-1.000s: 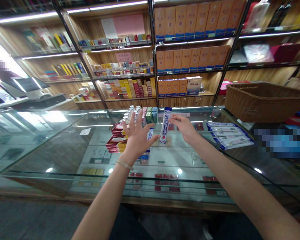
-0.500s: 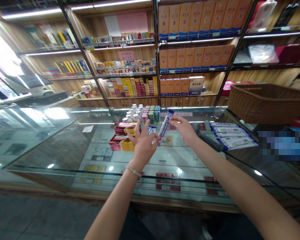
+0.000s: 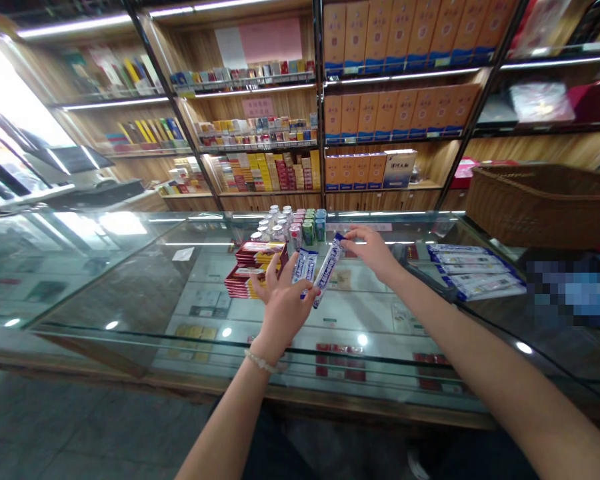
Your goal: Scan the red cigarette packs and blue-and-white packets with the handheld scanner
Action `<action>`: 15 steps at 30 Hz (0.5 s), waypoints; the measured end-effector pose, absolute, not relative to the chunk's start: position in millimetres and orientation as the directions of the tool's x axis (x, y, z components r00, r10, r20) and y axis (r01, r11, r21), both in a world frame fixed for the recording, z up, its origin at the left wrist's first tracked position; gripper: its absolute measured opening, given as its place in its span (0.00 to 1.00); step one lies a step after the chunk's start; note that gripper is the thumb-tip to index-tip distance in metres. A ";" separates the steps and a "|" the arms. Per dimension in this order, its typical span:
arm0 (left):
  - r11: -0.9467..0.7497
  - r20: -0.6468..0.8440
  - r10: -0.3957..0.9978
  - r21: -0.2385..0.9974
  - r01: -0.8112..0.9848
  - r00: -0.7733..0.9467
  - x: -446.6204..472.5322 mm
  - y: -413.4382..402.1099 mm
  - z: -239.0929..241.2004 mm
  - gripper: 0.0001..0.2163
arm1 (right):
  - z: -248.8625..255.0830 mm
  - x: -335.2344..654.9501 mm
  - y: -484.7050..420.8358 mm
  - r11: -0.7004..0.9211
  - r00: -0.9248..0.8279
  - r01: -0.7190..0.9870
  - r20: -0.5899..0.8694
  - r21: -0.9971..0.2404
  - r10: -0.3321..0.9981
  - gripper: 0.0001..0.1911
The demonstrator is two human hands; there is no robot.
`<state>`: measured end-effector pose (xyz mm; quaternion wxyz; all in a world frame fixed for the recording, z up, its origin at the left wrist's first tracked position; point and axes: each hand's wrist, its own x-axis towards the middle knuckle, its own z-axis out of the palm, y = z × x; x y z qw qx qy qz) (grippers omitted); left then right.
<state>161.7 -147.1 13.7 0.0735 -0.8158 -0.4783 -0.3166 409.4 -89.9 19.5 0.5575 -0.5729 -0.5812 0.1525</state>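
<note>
My right hand [image 3: 373, 252] pinches the top end of a long blue-and-white carton [image 3: 329, 269] that slants down toward my left hand. My left hand [image 3: 283, 300] is raised over the glass counter [image 3: 130, 280], fingers spread, with its thumb side touching the carton's lower end. A second blue-and-white carton [image 3: 305, 265] lies on the glass just behind my left hand. A stack of red and yellow cartons [image 3: 253, 268] sits to the left of it.
Small cans and bottles [image 3: 293, 228] stand in a cluster at the back of the counter. More blue-and-white cartons [image 3: 473, 278] lie at the right, near a wicker basket [image 3: 540, 200]. Shelves of boxed goods [image 3: 390, 107] fill the back wall. A monitor [image 3: 70, 163] sits at the left.
The carton has tilted from nearly upright to slanting and come lower toward the glass. My left hand dropped and moved right to meet its lower end.
</note>
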 end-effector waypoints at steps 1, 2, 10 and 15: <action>-0.524 0.593 0.732 0.175 0.834 0.336 161.0 -147.6 12.0 0.08 | 18.6 409.4 -88.3 0.290 0.262 0.512 0.468 -0.809 0.844 0.11; -0.520 0.604 0.725 0.164 0.838 0.332 160.6 -147.6 10.4 0.08 | 18.5 409.4 -86.4 0.278 0.244 0.529 0.458 -0.802 0.855 0.11; -0.490 0.682 0.654 0.053 0.870 0.327 158.1 -138.9 6.6 0.11 | 24.4 390.4 -59.2 0.149 0.215 0.786 0.490 -0.600 0.845 0.07; -0.472 0.688 0.651 0.036 0.881 0.321 158.4 -133.2 8.2 0.10 | 17.4 373.5 -42.2 0.156 0.131 0.873 0.530 -0.462 0.838 0.08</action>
